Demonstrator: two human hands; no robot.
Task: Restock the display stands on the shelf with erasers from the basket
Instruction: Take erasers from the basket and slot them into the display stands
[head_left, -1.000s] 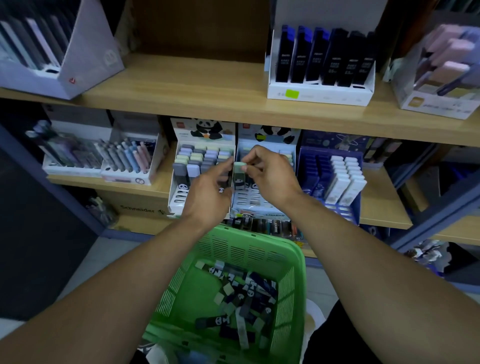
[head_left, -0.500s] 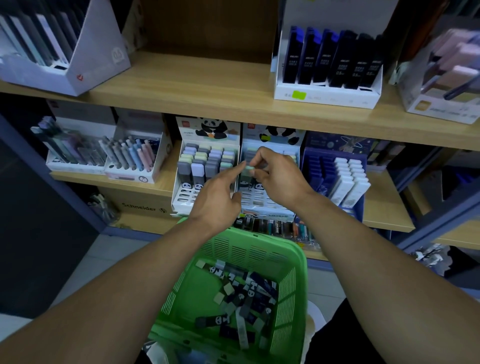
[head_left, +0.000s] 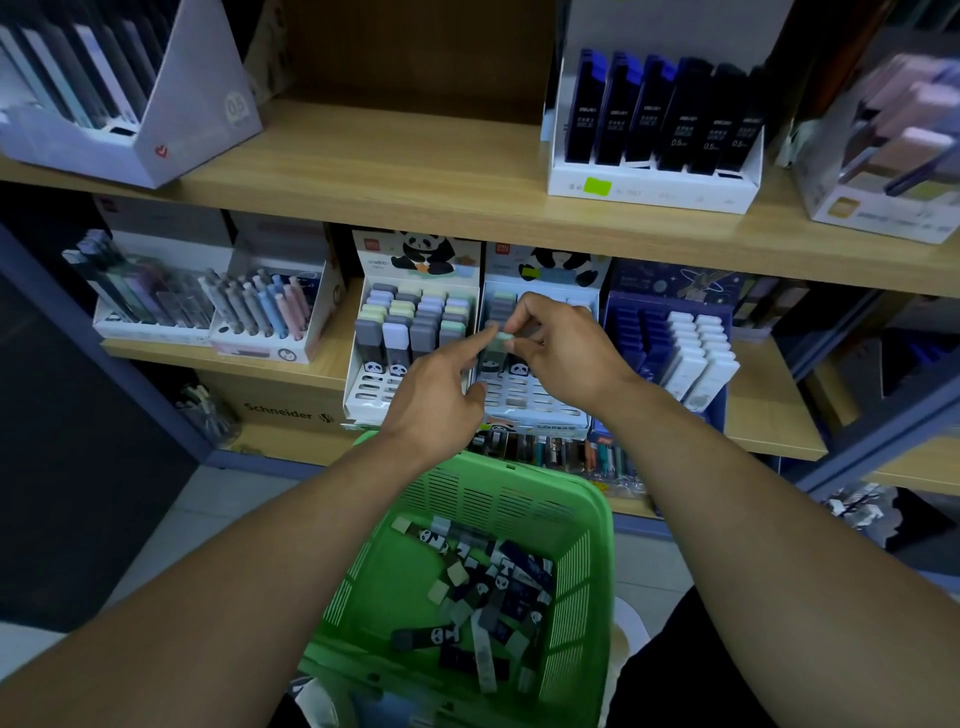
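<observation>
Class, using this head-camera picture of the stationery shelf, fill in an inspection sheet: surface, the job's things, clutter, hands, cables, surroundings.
Surface: wooden shelf, carrying display boxes.
Job's things: left panda stand with its upper rows full and front slots empty; right panda stand mostly empty; green basket below, holding loose erasers.
Clutter: pen boxes; blue stand of white items; Schneider carton.
Hands: right hand pinches a pale green eraser over the right stand; left hand touches it with a fingertip.
Cables: nothing seen.
Surroundings: upper shelf with lead boxes; tiled floor.
</observation>
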